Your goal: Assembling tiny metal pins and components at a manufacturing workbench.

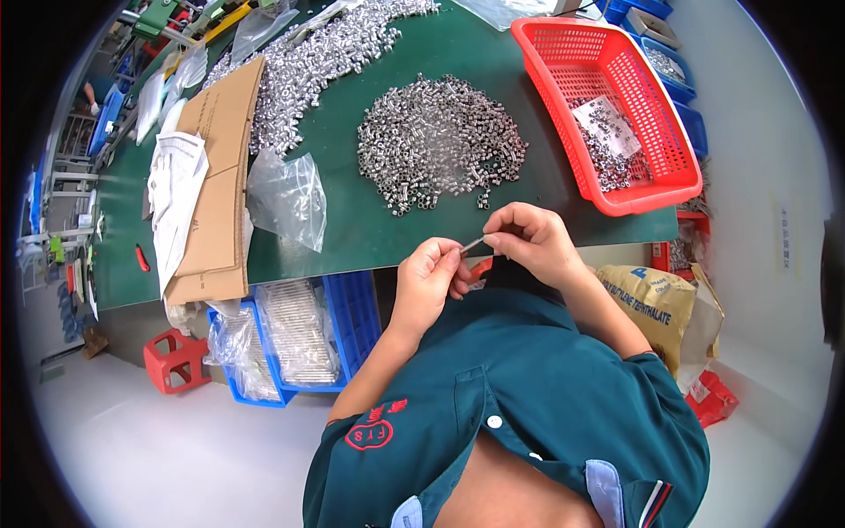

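Observation:
My left hand [429,280] grips a thin grey metal rod [473,245] between thumb and fingers, just beyond the front edge of the green table [352,245]. The fingertips of my right hand [533,244] are pinched together at the rod's other end; whatever they hold is too small to make out. Beyond my hands, a heap of small metal rings [440,145] lies on the table. A red perforated basket [616,114] stands to the right of the heap, with similar small metal pieces and a white paper slip [607,126] inside.
A larger pile of shiny metal pieces [317,66] lies at the back left, beside flattened cardboard [216,185] and a clear plastic bag [289,198]. Blue crates [356,317] and a red stool [176,361] are below the table. A yellow sack [647,304] stands at right.

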A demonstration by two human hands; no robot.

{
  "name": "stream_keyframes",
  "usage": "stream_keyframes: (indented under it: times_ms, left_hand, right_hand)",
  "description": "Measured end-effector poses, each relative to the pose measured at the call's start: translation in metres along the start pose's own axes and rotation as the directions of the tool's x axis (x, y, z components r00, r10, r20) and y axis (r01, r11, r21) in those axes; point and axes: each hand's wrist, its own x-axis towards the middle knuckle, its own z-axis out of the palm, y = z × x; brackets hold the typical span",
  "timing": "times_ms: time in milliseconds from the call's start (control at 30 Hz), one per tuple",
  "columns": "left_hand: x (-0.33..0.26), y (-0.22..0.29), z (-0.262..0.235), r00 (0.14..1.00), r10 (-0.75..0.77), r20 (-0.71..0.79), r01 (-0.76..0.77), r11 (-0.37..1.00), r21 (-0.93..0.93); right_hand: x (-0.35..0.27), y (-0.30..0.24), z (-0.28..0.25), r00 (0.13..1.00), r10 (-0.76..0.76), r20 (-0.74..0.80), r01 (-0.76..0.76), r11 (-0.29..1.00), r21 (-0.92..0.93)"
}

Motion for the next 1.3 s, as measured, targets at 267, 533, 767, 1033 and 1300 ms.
stream_keyframes:
  times_ms: [267,533,767,1033,1300]
  left_hand:
    - [-0.003,0.004,-0.004,0.999,-0.022,0.042,0.021,0.999,0.031]
    - [-0.002,0.02,0.009,0.992,0.122,0.005,-0.122,0.987,0.109]
    - [0.02,0.062,0.031,0.983,0.071,0.17,-0.078,0.996,0.034]
    - [0.071,0.113,0.086,0.909,0.003,0.418,-0.031,0.998,0.061]
    - [0.092,0.106,0.1,0.942,0.015,0.336,-0.092,0.972,0.215]
  right_hand:
    - [-0.003,-0.02,-0.004,0.963,-0.261,0.072,0.27,0.909,-0.316]
    - [-0.007,-0.034,-0.002,0.951,-0.308,-0.008,0.275,0.863,-0.424]
    - [-0.008,-0.07,-0.033,0.883,-0.468,0.015,0.41,0.757,-0.509]
    - [0.004,-0.094,-0.091,0.866,-0.5,-0.007,0.421,0.737,-0.529]
    - [0.014,-0.074,-0.153,0.931,-0.325,-0.169,0.223,0.869,-0.443]
